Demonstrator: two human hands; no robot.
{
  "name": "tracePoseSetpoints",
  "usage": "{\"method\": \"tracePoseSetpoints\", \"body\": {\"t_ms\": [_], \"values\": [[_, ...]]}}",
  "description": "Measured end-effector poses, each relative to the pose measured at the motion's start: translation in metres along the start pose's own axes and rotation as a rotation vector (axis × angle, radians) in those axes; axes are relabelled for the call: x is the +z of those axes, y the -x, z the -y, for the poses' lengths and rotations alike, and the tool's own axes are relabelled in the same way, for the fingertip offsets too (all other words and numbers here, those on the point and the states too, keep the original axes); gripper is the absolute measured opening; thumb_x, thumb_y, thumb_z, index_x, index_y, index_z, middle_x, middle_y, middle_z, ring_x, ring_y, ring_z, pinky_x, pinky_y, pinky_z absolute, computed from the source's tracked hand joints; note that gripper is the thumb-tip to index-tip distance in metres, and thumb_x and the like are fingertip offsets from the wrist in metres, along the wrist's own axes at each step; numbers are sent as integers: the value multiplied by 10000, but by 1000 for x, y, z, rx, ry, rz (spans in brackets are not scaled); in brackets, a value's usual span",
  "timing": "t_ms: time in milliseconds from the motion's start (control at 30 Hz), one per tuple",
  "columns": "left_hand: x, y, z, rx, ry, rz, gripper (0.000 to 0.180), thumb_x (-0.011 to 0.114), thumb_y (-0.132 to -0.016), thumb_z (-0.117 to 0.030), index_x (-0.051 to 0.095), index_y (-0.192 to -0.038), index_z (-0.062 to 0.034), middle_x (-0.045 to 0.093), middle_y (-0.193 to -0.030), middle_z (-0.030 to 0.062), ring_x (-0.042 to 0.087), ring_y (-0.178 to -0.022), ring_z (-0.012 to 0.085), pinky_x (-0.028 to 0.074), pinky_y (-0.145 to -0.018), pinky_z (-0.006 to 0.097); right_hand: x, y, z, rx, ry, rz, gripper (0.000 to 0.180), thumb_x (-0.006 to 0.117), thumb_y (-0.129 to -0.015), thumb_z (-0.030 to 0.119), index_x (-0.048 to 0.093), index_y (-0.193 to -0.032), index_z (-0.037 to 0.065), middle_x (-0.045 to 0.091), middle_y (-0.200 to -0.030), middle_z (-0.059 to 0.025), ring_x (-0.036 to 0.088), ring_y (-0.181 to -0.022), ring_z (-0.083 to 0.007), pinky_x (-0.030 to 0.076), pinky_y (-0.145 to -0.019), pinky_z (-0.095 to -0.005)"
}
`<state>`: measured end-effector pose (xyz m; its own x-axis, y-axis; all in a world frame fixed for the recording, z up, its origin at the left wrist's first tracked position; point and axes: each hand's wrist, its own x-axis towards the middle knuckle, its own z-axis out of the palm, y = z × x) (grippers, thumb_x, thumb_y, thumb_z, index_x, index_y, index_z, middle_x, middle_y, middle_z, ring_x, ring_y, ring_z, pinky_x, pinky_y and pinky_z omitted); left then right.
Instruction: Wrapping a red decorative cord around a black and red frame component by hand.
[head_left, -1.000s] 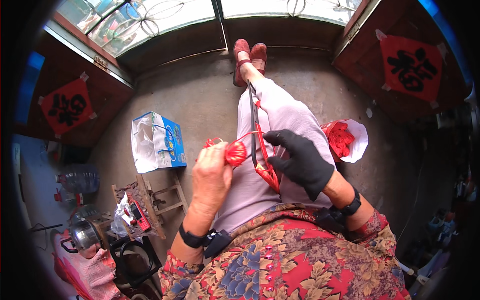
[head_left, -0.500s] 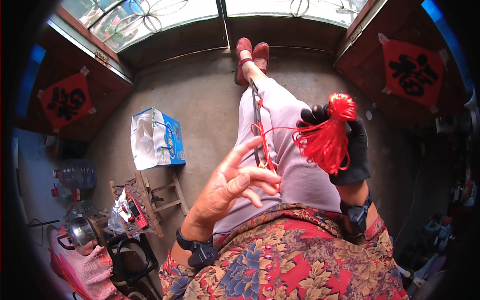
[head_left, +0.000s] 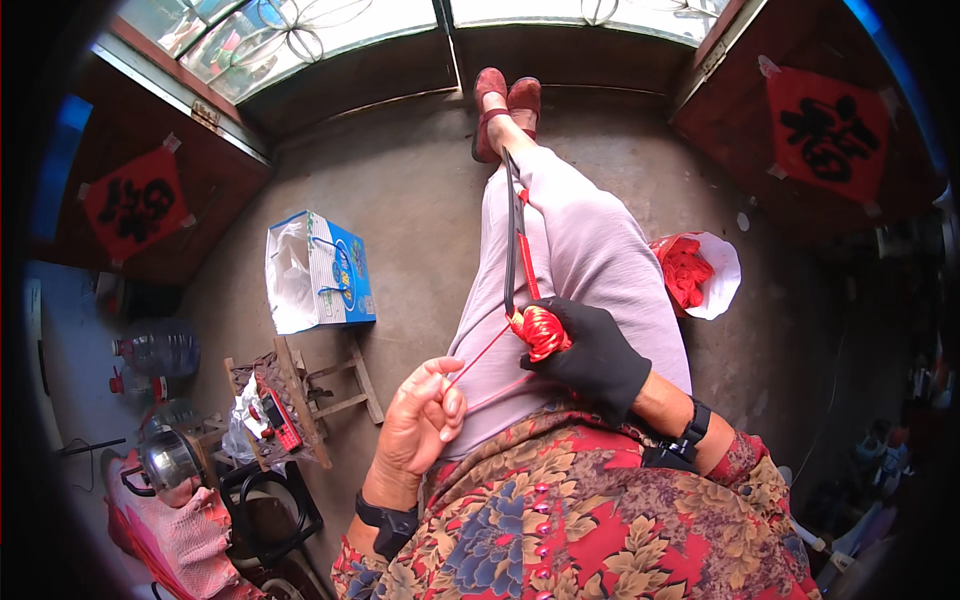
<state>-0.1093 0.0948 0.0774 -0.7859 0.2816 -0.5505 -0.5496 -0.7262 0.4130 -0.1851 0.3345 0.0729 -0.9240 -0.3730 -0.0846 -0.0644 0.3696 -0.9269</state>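
My right hand (head_left: 592, 357), in a black glove, is closed around a bundle of shiny red cord (head_left: 543, 333) above my lap. One red strand runs from the bundle to my bare left hand (head_left: 422, 412), whose fingers are curled together and pinch it. A second strand passes lower, between the hands. A long, narrow black loop, perhaps a strap or thin frame (head_left: 511, 240), lies along my legs from the shins to the bundle. Red wrapping (head_left: 527, 265) covers part of one side. The gloved fingers hide where bundle and loop meet.
A white bag with red material (head_left: 686, 276) stands right of my thigh. On the left are a blue-and-white paper bag (head_left: 345, 270), a small wooden stool (head_left: 300, 400) holding a red phone (head_left: 281, 420), and a metal kettle (head_left: 172, 462). Doors stand ahead of my feet.
My right hand has come down and left with the red bundle, to the near end of the black loop. My left hand has drawn back and closed on a strand. The white bag is now uncovered.
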Motion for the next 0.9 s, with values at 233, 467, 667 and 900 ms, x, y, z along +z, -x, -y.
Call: {"method": "tracePoseSetpoints", "body": {"t_ms": [233, 467, 667, 900], "values": [[0, 9, 18, -33, -442, 41, 122, 612, -955, -139, 604, -948, -17, 502, -651, -36, 379, -512, 32, 273, -453, 190, -3, 1, -19, 239, -302, 90, 254, 734, -806, 66, 663, -1049, 46, 674, -864, -30, 624, -752, -122, 512, -680, -292], [-5, 22, 3, -170, -270, 243, 166, 539, -986, -136, 578, -902, 2, 514, -682, -13, 398, -488, 35, 321, -446, 202, -52, 2, 15, 380, -1040, -197, 346, 611, -950, 235, 566, -1198, -2, 648, -968, -63, 617, -811, -119, 498, -676, -253], [29, 1, -29, 175, -51, 518, 282, 563, -939, -196, 613, -1087, 39, 506, -1294, 305, 590, -1109, 388, 585, -686, 342, -110, 1, 23, 76, -852, -213, 388, 490, -1014, 291, 494, -1293, 21, 586, -870, -59, 581, -734, -136, 509, -679, -273], [32, -53, -21, 309, -687, 30, 279, 532, -981, -127, 585, -1229, -10, 611, -1229, 86, 597, -1114, 168, 556, -805, 302, -55, -25, 10, 60, 139, -43, 319, 664, -850, 145, 597, -1131, 9, 678, -978, -130, 671, -922, -229, 518, -790, -358]]}}
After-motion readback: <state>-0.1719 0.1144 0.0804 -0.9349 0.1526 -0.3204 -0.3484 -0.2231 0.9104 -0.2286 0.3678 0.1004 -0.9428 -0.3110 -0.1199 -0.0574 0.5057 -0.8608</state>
